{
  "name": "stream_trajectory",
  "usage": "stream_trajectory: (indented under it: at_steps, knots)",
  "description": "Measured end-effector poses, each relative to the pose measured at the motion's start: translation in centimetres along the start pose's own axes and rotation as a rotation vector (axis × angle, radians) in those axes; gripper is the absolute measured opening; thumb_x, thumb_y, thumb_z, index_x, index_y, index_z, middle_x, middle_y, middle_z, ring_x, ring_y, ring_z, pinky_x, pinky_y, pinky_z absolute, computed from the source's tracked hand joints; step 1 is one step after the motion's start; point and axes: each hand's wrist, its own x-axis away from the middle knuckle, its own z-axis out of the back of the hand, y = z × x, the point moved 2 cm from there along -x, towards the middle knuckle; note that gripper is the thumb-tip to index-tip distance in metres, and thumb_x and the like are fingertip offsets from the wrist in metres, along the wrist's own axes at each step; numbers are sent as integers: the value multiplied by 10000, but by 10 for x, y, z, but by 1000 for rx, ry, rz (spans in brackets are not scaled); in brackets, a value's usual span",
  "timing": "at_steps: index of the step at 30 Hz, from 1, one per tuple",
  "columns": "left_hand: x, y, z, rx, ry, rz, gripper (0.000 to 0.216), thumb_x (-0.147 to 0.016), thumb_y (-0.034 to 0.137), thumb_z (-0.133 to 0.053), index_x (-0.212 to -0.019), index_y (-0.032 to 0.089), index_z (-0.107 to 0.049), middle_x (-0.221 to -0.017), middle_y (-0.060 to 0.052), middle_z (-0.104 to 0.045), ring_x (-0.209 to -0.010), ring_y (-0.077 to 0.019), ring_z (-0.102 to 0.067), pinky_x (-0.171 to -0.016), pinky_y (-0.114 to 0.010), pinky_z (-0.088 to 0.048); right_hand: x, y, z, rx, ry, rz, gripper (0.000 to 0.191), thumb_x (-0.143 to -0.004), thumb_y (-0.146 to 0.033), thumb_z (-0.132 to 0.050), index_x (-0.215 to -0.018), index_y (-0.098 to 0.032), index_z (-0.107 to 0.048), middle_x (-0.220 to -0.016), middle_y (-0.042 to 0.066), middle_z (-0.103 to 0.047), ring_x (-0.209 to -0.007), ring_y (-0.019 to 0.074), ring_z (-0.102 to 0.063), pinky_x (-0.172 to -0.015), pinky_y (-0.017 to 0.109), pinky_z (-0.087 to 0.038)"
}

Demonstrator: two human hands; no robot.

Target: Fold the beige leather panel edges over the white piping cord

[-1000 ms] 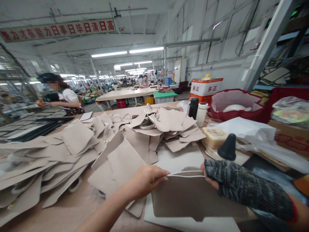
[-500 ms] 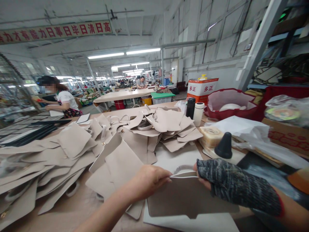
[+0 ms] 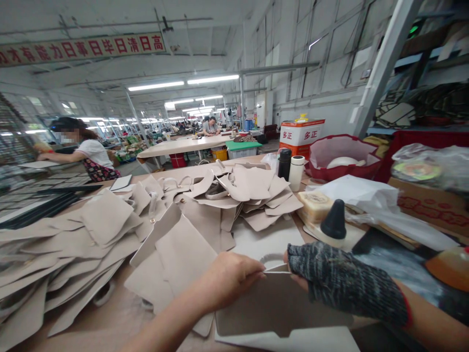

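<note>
A beige leather-like bag panel (image 3: 278, 303) with a looped handle (image 3: 271, 259) stands in front of me, over a white sheet (image 3: 311, 340). My bare left hand (image 3: 234, 274) pinches its upper edge between thumb and fingers. On the same edge, a little to the right, my right hand (image 3: 311, 269) grips the panel; it wears a dark grey knitted fingerless glove. Between the two hands a narrow gap shows at the top edge. More beige panels (image 3: 186, 254) lie just left of my left hand. The right fingertips are partly hidden behind the edge.
Heaps of beige bag pieces (image 3: 91, 234) cover the table's left and middle. On the right are a black cone (image 3: 334, 220), a black bottle (image 3: 284, 164), a white bottle (image 3: 296, 173) and a red bag (image 3: 344, 171). A co-worker (image 3: 93, 151) sits at the left.
The view has shifted slightly, so things sit further left. My hands have come a little closer together along the panel's edge. The co-worker at left has leaned and reached forward.
</note>
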Motion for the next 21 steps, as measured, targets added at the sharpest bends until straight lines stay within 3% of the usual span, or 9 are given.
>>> stream_trajectory:
  at_steps: [4, 9, 13, 17, 21]
  knots:
    - [2, -2, 3, -11, 29, -2, 281, -919, 221, -435, -745, 163, -648, -640, -11, -643, -568, -118, -550, -534, -184, -352, -4, 3, 21, -49, -39, 33, 203, -819, -212, -469, -847, -225, -670, -748, 42, -703, -629, 185, -659, -583, 279, -552]
    - [8, -12, 4, 103, 67, 40, 304, -912, 229, -406, -738, 162, -646, -625, -9, -608, -566, -111, -529, -542, -172, -355, 23, 28, 35, -341, -14, -385, 381, -786, -351, -628, -1157, -279, -577, -954, 46, -707, -822, 218, -683, -691, 316, -590]
    - [8, -12, 3, 173, 72, 39, 303, -907, 227, -407, -732, 154, -644, -630, -8, -601, -586, -111, -532, -556, -170, -357, 43, 38, 16, -396, -6, -481, 319, -797, -402, -618, -1073, -245, -611, -1052, 80, -682, -973, 254, -641, -838, 394, -554]
    - [8, -8, 4, 200, 36, 50, 309, -905, 223, -419, -698, 151, -637, -606, 8, -579, -557, -97, -498, -529, -162, -341, 44, 37, 2, -380, 13, -457, 184, -862, -381, -529, -938, -243, -625, -930, 52, -679, -881, 212, -641, -783, 341, -556]
    - [9, -6, 3, 226, 18, 73, 291, -911, 228, -415, -776, 162, -664, -642, 6, -617, -582, -101, -537, -553, -156, -371, 36, 33, 5, -445, 20, -447, 152, -878, -363, -504, -897, -247, -601, -904, 34, -654, -868, 199, -619, -774, 321, -540]
